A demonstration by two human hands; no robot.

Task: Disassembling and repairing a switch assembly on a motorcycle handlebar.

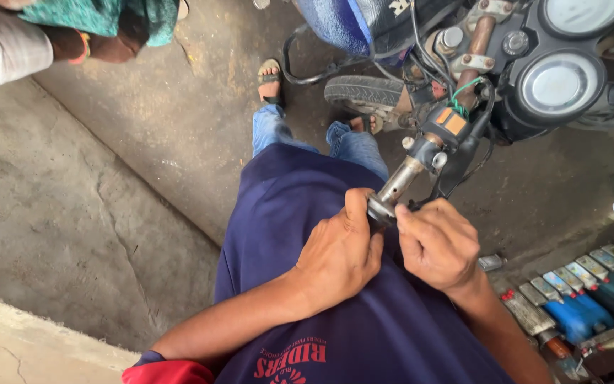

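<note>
1. Hands meet at the bare metal handlebar end (391, 195) of a motorcycle (534, 64); only the head view shows this.
2. Left hand (339, 252) has its grip closed around the bar's near tip, thumb lying along the tube.
3. Right hand (436, 243) is curled shut just right of the tip, fingertips touching it; whether it pinches anything I cannot tell.
4. Switch housing (449, 128) sits farther up the bar.
5. Blue batteries (584, 299) stand on the floor, near right.
</note>
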